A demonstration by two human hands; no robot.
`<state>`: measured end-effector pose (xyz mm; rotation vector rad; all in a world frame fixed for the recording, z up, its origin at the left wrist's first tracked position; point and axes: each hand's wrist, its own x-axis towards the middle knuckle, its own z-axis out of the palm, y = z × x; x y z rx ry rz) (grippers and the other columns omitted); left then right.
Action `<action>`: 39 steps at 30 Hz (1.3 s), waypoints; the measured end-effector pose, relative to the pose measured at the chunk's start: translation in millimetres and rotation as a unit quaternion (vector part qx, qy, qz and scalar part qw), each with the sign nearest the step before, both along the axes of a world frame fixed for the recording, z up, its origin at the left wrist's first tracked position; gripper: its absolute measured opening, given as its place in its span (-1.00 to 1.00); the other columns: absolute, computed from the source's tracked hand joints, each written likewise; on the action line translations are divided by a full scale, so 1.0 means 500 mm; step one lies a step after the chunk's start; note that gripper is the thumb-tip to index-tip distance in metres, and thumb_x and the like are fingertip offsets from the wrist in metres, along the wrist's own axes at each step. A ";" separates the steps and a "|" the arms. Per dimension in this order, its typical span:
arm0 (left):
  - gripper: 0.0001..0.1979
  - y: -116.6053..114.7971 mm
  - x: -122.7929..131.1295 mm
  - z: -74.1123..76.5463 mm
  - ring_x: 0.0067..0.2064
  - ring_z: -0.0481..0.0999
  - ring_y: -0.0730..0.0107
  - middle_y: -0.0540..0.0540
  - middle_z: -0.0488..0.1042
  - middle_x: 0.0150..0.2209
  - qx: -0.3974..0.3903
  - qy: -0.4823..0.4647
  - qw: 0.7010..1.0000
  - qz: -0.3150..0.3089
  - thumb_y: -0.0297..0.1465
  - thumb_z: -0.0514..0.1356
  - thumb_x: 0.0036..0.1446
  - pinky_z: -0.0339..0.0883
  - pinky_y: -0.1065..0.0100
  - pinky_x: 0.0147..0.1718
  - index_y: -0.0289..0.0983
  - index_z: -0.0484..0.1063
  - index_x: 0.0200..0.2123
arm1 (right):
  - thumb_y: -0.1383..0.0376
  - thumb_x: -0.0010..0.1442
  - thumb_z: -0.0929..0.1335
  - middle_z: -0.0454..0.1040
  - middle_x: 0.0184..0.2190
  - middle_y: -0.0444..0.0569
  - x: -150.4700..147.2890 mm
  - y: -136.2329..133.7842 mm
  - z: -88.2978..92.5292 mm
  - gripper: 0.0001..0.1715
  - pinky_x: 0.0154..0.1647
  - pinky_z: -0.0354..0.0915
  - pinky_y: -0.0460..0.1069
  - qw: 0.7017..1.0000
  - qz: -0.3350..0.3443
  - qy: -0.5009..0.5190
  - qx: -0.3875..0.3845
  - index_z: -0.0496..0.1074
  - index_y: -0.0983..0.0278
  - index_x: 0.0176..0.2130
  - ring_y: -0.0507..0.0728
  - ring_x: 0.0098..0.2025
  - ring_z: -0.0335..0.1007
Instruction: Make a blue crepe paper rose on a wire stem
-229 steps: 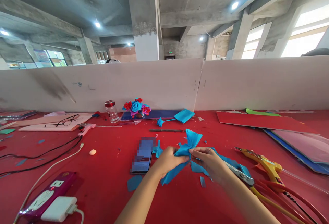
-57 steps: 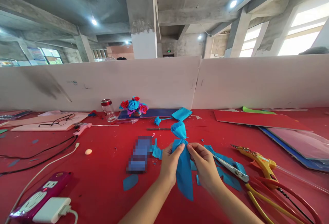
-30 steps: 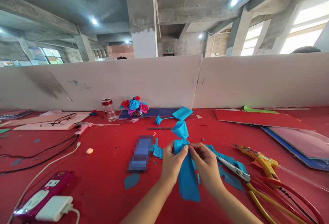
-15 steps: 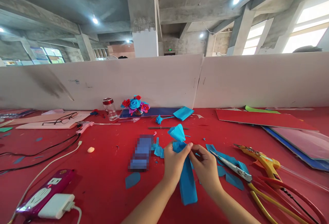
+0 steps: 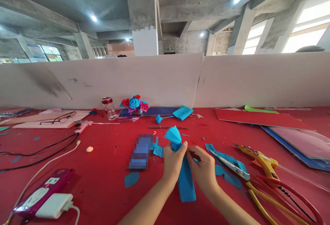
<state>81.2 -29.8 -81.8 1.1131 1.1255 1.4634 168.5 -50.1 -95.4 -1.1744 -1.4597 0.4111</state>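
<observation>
A long blue crepe paper strip is gathered in the middle, its flared top fanning out above my fingers and its lower length hanging toward me. My left hand closes round the gathered part, thumb on top. Against the strip's right edge, just beside the left thumb, my right hand pinches with thumb and fingertips; the exact contact is partly hidden. To the right lie scissors with red and yellow handles, on blue paper scraps.
A yellow glue gun lies right. Left are a purple power strip, a white charger and a pink glue gun. Toward the partition stand a glass jar and a paper flower bouquet. A blurred phone-like rectangle lies centrally.
The flared paper top has tilted left and looks more closed. My right fingertips have shifted slightly left and down along the strip. The whole view has moved slightly.
</observation>
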 end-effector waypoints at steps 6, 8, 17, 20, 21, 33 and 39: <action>-0.76 0.005 -0.001 -0.002 -0.61 -0.05 0.59 0.14 -0.04 -0.67 -0.031 -0.029 0.999 0.004 -0.41 0.11 -0.16 -0.06 0.52 -0.67 -0.24 0.02 -0.65 | 0.25 0.08 0.26 0.46 -0.51 -0.04 0.006 0.012 -0.008 -0.78 -0.45 0.28 -0.07 1.000 -0.007 0.004 -0.001 0.46 0.30 -0.42 0.08 -0.47 0.35; -0.74 0.004 -0.001 -0.002 -0.62 -0.05 0.60 0.15 -0.05 -0.68 -0.044 -0.037 0.998 -0.005 -0.41 0.11 -0.17 -0.08 0.52 -0.68 -0.24 0.01 -0.66 | 0.23 0.07 0.28 0.46 -0.49 -0.02 0.007 0.014 -0.006 -0.77 -0.44 0.28 -0.07 1.000 -0.009 0.023 -0.015 0.45 0.31 -0.42 0.09 -0.45 0.35; -0.71 0.000 -0.015 0.017 -0.67 0.03 0.63 0.15 0.06 -0.74 -0.034 -0.011 0.999 -0.020 -0.32 0.19 -0.19 -0.04 0.53 -0.71 -0.27 0.09 -0.68 | 0.08 0.00 0.33 0.22 -0.67 -0.19 0.011 0.015 0.021 -0.66 -0.66 0.03 -0.14 0.972 0.107 0.179 -0.109 0.36 0.32 -0.51 -0.05 -0.63 0.04; -0.70 0.005 -0.022 0.015 -0.67 0.06 0.62 0.13 0.08 -0.74 -0.030 0.005 0.999 -0.038 -0.29 0.21 -0.19 -0.02 0.52 -0.70 -0.28 0.13 -0.70 | 0.01 -0.04 0.33 0.18 -0.68 -0.22 0.012 0.019 0.020 -0.60 -0.66 -0.01 -0.15 0.957 0.136 0.217 -0.139 0.34 0.31 -0.51 -0.06 -0.64 0.00; -0.69 0.008 -0.024 0.013 -0.67 0.07 0.62 0.13 0.09 -0.74 -0.034 0.002 0.998 -0.047 -0.28 0.21 -0.18 -0.02 0.52 -0.70 -0.28 0.14 -0.70 | 0.00 -0.04 0.33 0.17 -0.69 -0.23 0.012 0.019 0.020 -0.59 -0.66 -0.02 -0.15 0.955 0.138 0.220 -0.144 0.33 0.31 -0.51 -0.06 -0.64 0.00; -0.66 0.020 -0.040 0.000 -0.66 0.00 0.61 0.12 0.01 -0.74 -0.042 0.058 0.996 -0.056 -0.27 0.22 -0.18 -0.09 0.50 -0.72 -0.28 0.12 -0.73 | 0.00 -0.01 0.28 0.32 -0.64 -0.11 0.028 0.025 0.030 -0.54 -0.57 0.11 -0.10 0.967 0.127 0.111 -0.192 0.43 0.35 -0.53 0.02 -0.56 0.17; -0.66 0.027 -0.042 0.001 -0.67 -0.03 0.62 0.12 0.01 -0.75 -0.040 0.063 0.994 -0.086 -0.25 0.24 -0.20 -0.13 0.50 -0.72 -0.29 0.18 -0.74 | 0.05 -0.12 0.37 0.44 -0.59 -0.06 0.056 0.037 0.040 -0.60 -0.49 0.18 -0.07 0.953 0.158 0.097 -0.239 0.52 0.35 -0.47 0.07 -0.50 0.28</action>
